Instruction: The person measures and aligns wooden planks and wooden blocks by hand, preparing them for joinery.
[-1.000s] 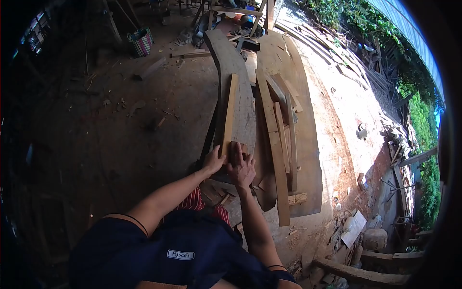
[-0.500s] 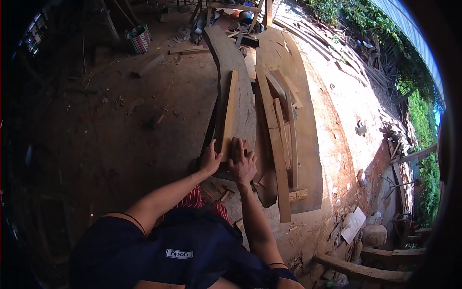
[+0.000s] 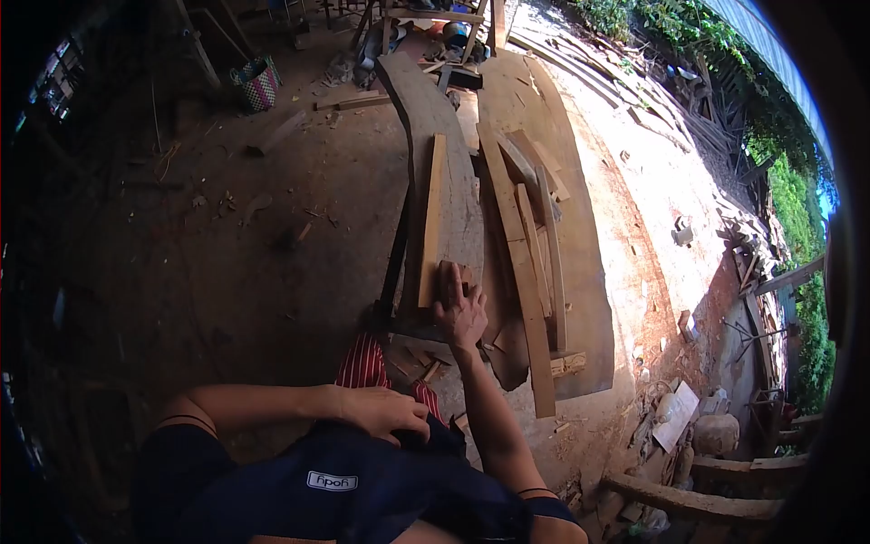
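My right hand [image 3: 463,317] lies over a small dark brown wooden block [image 3: 466,273], index finger stretched along its top and the other fingers bent around its near side. The block sits on a thick, curved grey plank [image 3: 444,118], beside the lower end of a long, narrow light-wood strip [image 3: 434,208]. At my waist, my left hand [image 3: 385,412] is curled against my dark blue clothing [image 3: 362,508]. Its fingertips are hidden in the cloth, so anything in them cannot be made out.
On the right, a wide board [image 3: 584,299] carries several loose strips, including a long one [image 3: 530,299] overhanging its near end. A woven basket [image 3: 258,83] stands on the floor at the back left. Rough beams [image 3: 698,499] lie at the lower right.
My left hand has come off the lower end of the light-wood strip and drawn back to my waist. My right hand stays on the block.
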The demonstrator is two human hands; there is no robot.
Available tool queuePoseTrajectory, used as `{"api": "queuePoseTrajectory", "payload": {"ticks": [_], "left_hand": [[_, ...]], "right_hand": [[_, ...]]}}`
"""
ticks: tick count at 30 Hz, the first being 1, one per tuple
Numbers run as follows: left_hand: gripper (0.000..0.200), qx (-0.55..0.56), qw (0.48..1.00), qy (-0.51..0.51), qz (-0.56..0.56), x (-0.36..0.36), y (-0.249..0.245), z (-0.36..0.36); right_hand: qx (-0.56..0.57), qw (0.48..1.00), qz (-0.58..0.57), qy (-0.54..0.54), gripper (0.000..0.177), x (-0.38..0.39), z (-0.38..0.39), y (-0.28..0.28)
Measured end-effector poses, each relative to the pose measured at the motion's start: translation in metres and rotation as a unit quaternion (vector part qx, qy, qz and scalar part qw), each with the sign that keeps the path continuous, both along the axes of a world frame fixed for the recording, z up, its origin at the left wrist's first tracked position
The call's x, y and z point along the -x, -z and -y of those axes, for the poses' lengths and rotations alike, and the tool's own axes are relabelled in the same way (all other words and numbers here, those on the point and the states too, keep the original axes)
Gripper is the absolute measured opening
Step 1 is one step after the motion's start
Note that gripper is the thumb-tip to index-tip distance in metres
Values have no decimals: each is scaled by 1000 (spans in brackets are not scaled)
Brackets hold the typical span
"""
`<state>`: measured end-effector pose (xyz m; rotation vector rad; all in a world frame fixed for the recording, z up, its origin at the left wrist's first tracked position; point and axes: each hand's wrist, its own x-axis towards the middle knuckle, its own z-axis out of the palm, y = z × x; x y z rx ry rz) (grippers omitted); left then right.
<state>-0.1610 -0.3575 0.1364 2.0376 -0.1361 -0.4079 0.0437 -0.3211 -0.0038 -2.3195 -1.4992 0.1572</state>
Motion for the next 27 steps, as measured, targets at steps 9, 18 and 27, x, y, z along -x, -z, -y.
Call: {"api": "queuePoseTrajectory", "payload": {"ticks": [9,18,27], "left_hand": [[44,-233,958,41,160,-16,20,20],[50,-183,953,125,206,-11,-6,-4],[22,-94,944,55,311,-33,22,12]], "right_hand": [[-2,1000,2,-3,94,0,-1,1],[8,1000,-4,-4,95,1,1,-7],[-3,1000,0,-6,94,2,-1,-8]]}}
